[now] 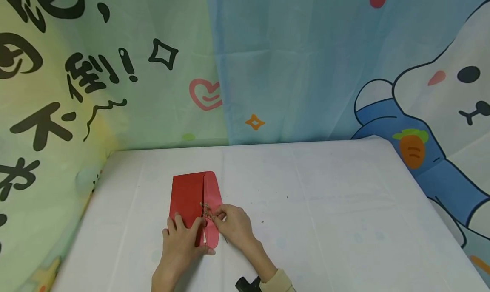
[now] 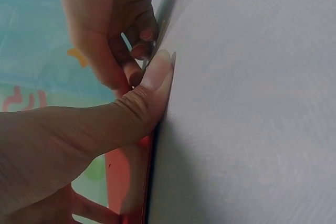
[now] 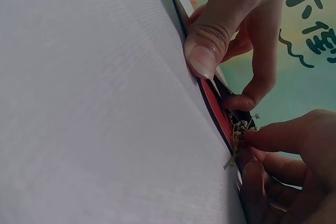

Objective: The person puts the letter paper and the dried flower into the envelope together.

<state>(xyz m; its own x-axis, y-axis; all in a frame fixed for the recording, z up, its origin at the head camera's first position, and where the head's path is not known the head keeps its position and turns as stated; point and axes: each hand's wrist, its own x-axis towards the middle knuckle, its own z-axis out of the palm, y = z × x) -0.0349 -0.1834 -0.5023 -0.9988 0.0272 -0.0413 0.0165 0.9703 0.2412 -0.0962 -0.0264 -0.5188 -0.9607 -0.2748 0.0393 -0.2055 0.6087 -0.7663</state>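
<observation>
A red envelope [image 1: 186, 194] lies on the white-covered table, its lighter pink-red flap [image 1: 212, 185] folded out to the right. My left hand [image 1: 179, 243] holds the envelope at its near end, thumb by the near edge and index finger bent at the opening. Between thumb and fingertips, my right hand [image 1: 235, 226] pinches a small dried flower sprig [image 1: 206, 209] over the opening. In the right wrist view the tiny pale heads of the sprig [image 3: 240, 129] sit right at the slit. The left thumb [image 2: 131, 114] covers part of the envelope in the left wrist view.
The white tablecloth [image 1: 325, 224] spreads to the right, with small dark specks [image 1: 262, 222] on it. A black object [image 1: 246, 284] is by the right sleeve [image 1: 278, 281]. Printed curtains [image 1: 291, 71] hang behind the table and along its left side.
</observation>
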